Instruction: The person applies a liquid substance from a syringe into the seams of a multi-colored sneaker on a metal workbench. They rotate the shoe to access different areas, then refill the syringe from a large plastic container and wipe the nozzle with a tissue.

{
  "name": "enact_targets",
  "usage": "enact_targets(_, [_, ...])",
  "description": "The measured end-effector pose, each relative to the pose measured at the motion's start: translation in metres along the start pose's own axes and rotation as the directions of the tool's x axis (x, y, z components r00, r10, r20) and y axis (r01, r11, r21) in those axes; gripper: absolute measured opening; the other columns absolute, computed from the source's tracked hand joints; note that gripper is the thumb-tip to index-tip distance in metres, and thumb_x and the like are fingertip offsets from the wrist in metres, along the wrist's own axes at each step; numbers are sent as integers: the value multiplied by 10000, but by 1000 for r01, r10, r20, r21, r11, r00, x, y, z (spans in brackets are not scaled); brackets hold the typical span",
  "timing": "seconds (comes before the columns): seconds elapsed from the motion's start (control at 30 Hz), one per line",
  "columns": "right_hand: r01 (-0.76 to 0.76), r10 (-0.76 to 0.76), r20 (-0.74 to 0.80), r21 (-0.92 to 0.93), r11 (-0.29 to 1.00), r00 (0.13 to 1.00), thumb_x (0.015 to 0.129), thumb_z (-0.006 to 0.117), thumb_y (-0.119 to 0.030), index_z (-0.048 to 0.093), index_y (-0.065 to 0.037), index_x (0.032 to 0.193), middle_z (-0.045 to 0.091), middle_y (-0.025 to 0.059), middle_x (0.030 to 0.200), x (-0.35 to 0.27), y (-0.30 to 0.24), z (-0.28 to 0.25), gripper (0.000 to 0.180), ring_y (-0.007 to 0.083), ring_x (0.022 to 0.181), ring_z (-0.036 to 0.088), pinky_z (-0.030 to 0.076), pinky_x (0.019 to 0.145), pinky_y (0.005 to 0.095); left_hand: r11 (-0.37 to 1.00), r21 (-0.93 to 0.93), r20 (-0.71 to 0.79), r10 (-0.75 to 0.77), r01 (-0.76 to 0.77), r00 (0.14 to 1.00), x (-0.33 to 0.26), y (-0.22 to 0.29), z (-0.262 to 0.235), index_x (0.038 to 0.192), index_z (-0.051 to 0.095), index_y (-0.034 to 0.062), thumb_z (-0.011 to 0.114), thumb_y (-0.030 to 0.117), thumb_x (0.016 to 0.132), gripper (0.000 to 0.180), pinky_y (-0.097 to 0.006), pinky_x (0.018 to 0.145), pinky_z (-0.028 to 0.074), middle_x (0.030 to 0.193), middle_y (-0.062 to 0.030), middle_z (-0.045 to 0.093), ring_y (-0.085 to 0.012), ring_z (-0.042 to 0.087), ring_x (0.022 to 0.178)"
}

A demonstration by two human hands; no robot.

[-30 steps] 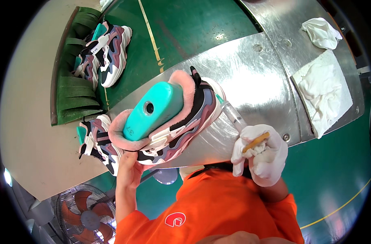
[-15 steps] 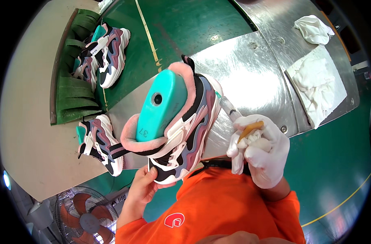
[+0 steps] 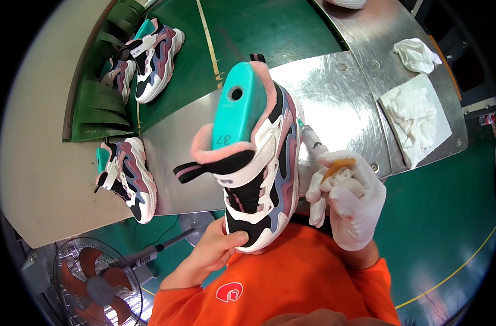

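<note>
Sneaker in bare left hand

Single view, head-mounted fisheye, looking steeply down over the person's chest; orange shirt fills the lower edge. Circular field with black corners; straight edges of the metal surface bow toward the rim. Very near range: the held sneaker sits at centre and takes up much of the frame, with the left hand and gloved right hand just below it. Green floor and a fan appear at the periphery. No second view to compare overlap.
</note>
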State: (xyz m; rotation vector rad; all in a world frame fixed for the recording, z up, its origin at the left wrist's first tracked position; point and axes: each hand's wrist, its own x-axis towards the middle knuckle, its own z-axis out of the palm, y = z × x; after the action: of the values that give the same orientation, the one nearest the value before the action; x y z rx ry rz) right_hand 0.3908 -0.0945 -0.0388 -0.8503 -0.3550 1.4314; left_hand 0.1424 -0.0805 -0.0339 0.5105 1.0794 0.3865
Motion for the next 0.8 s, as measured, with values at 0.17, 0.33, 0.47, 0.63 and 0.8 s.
enact_targets(0.17, [97, -97, 24, -37, 995, 995, 763, 516, 128, 521, 100, 1150, 642, 165, 768, -4, 7, -1, 387, 153, 543, 585, 473, 487, 229, 998, -62, 21, 16, -15, 1000, 0, -5, 2, 1260, 446, -100, 716, 188, 810, 598, -440, 819, 577, 1155, -203, 594, -309, 642, 1007])
enact_targets(0.33, [99, -99, 21, -31, 995, 995, 737, 484, 116, 516, 102, 1156, 642, 195, 765, -8, 7, 1, 421, 187, 524, 581, 473, 481, 247, 995, -100, 77, -5, 12, 997, 1, -7, -3, 1279, 426, -89, 721, 191, 818, 615, -478, 829, 571, 1181, -208, 579, -331, 627, 1037])
enact_targets(0.47, [131, -130, 21, -49, 990, 991, 731, 482, 101, 517, 104, 1153, 639, 201, 760, -10, 10, 3, 424, 198, 502, 574, 470, 473, 253, 991, -130, 98, 1, 11, 995, 1, -7, -3, 1288, 415, -82, 718, 199, 827, 619, -497, 836, 567, 1192, -212, 571, -343, 626, 1038])
enact_targets(0.63, [129, -128, 14, -80, 988, 992, 727, 479, 67, 525, 106, 1137, 627, 203, 749, -13, 10, 6, 414, 198, 484, 562, 469, 467, 255, 981, -189, 167, -3, 35, 986, 2, -7, -9, 1289, 411, -86, 713, 209, 833, 621, -494, 837, 568, 1184, -222, 573, -358, 629, 1030])
enact_targets(0.8, [189, -188, 12, -84, 978, 982, 706, 484, 22, 526, 104, 1119, 610, 187, 729, -16, 7, 8, 423, 192, 485, 556, 470, 464, 256, 968, -249, 246, 25, 38, 969, 2, -7, -28, 1303, 408, -67, 668, 186, 866, 568, -426, 827, 571, 1200, -197, 572, -299, 629, 1031])
